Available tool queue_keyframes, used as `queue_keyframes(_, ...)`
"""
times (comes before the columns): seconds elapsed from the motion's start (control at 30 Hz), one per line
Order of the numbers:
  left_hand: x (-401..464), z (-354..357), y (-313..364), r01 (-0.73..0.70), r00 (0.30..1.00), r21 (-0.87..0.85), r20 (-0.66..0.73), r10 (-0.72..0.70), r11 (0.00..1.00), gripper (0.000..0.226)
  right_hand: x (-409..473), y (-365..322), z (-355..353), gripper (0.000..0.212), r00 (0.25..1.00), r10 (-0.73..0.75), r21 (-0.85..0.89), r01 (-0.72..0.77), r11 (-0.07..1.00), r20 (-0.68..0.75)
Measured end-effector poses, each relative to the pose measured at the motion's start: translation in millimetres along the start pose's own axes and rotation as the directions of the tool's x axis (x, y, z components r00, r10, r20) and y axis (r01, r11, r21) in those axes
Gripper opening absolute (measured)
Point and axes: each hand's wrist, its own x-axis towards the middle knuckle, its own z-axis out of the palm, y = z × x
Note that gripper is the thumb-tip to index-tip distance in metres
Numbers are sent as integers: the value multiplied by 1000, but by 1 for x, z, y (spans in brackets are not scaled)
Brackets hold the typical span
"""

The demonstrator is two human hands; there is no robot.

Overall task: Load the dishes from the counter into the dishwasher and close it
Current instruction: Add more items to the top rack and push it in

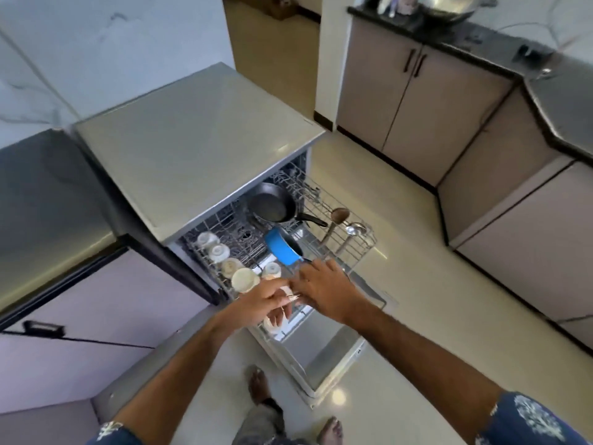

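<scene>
The dishwasher [199, 146] stands open, its door [324, 358] folded down and its lower rack [364, 248] pulled out. The rack holds a row of pale cups [221, 252] on the left, a black frying pan [272, 207], a blue pan [282, 248], a wooden spoon [338, 215] and a metal ladle [354, 229]. My left hand [263, 305] hovers over the rack's front edge, fingers pinched on a thin metal utensil [292, 297] that is blurred. My right hand [325, 290] lies just beside it, fingers spread flat near the blue pan's handle, holding nothing.
A steel counter [48, 203] adjoins the dishwasher on the left. Beige cabinets [417, 101] under a black countertop [561, 101] run along the right, with a wok [449, 8] at the back. My bare feet [258, 380] stand on the pale tiled floor by the door.
</scene>
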Motion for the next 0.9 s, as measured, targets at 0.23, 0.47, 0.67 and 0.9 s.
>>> queue_keyframes(0.23,32,0,-18,-4,994,-38,-105,-1,999,32,-31,80,11,61,744,633,737,-547,397,212)
queue_keyframes(0.47,74,-6,-31,-1,997,15,-81,2,1000,24,-25,109,23,27,784,466,868,-493,63,411)
queue_keyframes(0.67,118,-18,-30,10,982,-163,-186,-40,987,16,14,140,30,27,755,476,861,-508,-10,451)
queue_keyframes(0.9,165,-24,-45,129,956,30,-269,-116,991,45,81,227,46,34,800,506,779,-528,339,322)
